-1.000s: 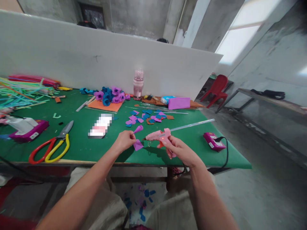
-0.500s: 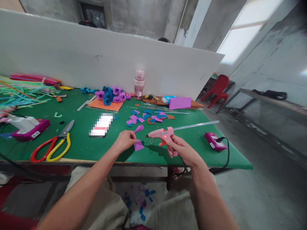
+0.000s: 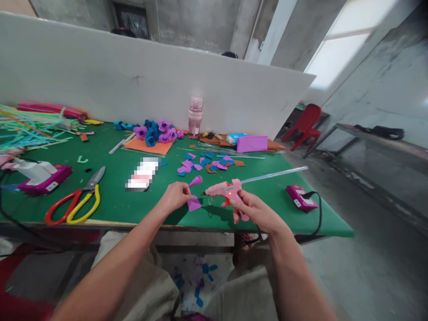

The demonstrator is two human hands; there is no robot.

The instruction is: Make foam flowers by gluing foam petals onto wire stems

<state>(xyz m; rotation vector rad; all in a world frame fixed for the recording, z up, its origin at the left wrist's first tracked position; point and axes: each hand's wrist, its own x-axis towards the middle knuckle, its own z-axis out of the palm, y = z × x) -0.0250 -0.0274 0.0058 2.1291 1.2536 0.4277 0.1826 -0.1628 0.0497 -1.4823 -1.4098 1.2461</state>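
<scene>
Now | left grip (image 3: 175,196) pinches purple petal (image 3: 193,203) | right grip (image 3: 250,210) clasps glue gun (image 3: 221,189) | nozzle (image 3: 203,193) seemingly just beside petal

Two hands are over the green counter (image 3: 113,178): one left hand (image 3: 175,196) and one right hand (image 3: 249,209). There is one pink glue gun (image 3: 222,191), with one clear glue stick (image 3: 274,174) in its back. Two purple foam pieces are at the left hand: one purple cone (image 3: 195,181) and one flat purple piece (image 3: 194,203).

Also on the counter:
- one pair of scissors (image 3: 75,200)
- one pink bottle (image 3: 195,117)
- one purple block (image 3: 252,143)
- one orange sheet (image 3: 150,146)
- two magenta boxes, a left box (image 3: 47,183) and a right box (image 3: 299,199)

The foam flowers (image 3: 157,133), loose cut pieces (image 3: 207,162) and straws (image 3: 30,129) are too many and too closely packed to count. One red chair (image 3: 306,122) stands beyond.
</scene>
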